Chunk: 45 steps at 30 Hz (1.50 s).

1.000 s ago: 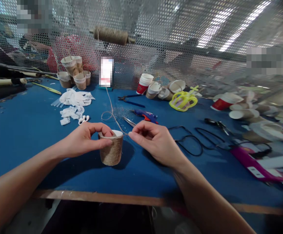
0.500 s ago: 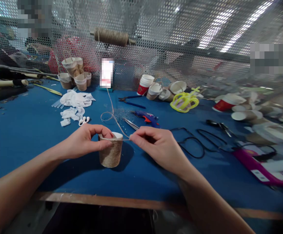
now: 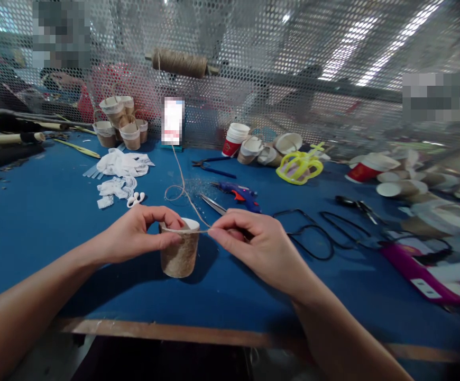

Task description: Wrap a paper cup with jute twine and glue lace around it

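A paper cup wrapped in brown twine (image 3: 179,257) is held just over the blue table, its white inside showing at the top. My left hand (image 3: 143,233) grips its rim, fingers inside and thumb on the outer wall. Between the fingertips of my right hand (image 3: 249,241) is a thin strand of twine (image 3: 185,182). One stretch of it runs taut to the cup's rim; the rest trails back across the table toward the phone, with a loose loop on the way. The twine spool (image 3: 180,62) hangs on a rod at the mesh.
Beyond my hands lie scissors (image 3: 213,203), a blue glue gun (image 3: 238,194) and pliers (image 3: 214,167). White lace (image 3: 122,162) lies left, near small wrapped cups (image 3: 130,136). A phone (image 3: 173,121) stands upright. Rightward are a yellow crown-shaped piece (image 3: 299,168), black cable (image 3: 313,251) and purple power strip (image 3: 410,275).
Both hands keep their holds, and the cup is nearly unmoved. My right hand has shifted very slightly toward the cup and down. The view has moved a little.
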{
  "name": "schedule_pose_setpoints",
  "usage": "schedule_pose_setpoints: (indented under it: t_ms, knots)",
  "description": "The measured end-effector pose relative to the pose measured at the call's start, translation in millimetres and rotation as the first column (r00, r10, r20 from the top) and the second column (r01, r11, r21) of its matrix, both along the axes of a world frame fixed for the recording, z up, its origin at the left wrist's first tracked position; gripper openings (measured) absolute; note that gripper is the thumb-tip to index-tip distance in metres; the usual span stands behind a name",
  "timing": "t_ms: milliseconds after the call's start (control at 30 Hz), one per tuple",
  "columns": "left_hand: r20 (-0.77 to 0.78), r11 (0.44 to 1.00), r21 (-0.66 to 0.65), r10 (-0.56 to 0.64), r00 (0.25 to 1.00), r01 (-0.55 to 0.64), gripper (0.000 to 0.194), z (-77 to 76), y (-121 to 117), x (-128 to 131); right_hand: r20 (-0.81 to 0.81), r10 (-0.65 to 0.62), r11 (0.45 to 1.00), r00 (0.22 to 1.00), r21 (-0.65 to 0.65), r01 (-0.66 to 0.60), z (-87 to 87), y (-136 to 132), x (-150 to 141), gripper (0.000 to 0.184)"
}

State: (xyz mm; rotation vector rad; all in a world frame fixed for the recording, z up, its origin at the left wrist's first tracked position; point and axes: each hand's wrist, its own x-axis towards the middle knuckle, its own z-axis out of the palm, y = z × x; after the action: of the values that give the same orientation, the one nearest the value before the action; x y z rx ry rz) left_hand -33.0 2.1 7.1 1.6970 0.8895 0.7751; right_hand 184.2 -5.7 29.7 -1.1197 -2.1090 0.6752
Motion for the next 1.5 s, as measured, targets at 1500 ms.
schedule_pose_setpoints:
  t_ms: [1500]
  knots:
    - [0.092,0.988,-0.130,-0.074,0.993,0.086,0.018,-1.8,2.3,-3.9,-0.019,0.191,0.935,0.981,-0.301,-0.188,-3.3,2.1,-0.1,0.016]
